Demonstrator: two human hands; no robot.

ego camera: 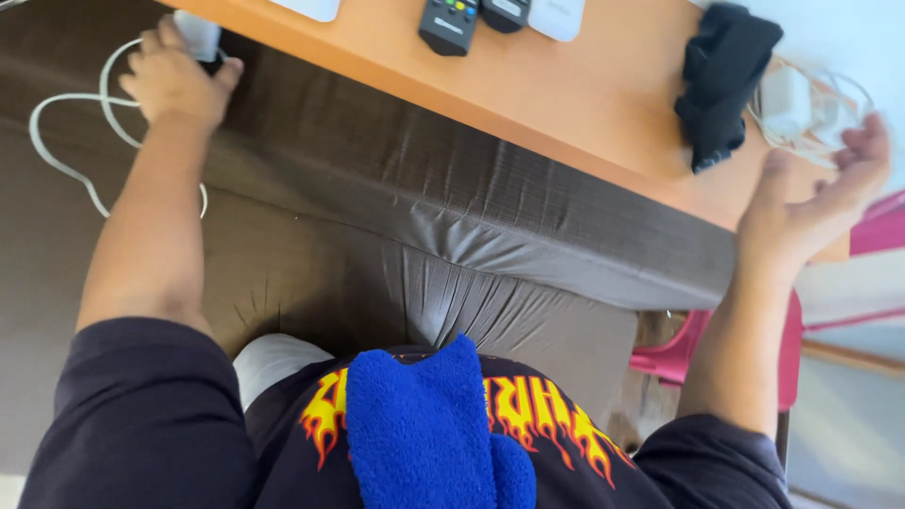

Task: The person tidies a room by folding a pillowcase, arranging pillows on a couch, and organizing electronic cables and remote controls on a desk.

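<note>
My left hand (pixel 172 80) reaches far out at the upper left and grips a white charger block (pixel 199 35) whose white cable (pixel 58 141) loops over the brown cushion. My right hand (pixel 813 203) is at the right edge of the orange table (pixel 584 104), palm up with fingers spread, holding nothing. Just beyond its fingers lies a white adapter with a coiled clear cable (pixel 801 106), next to a bunched black cloth (pixel 724 80).
A brown padded sofa seat (pixel 396 217) runs under the table edge. Two dark remotes (pixel 451 24) and white devices (pixel 556 16) lie on the far part of the table. A blue fleecy cloth (pixel 424 429) rests on my chest. A pink plastic chair (pixel 674 353) stands lower right.
</note>
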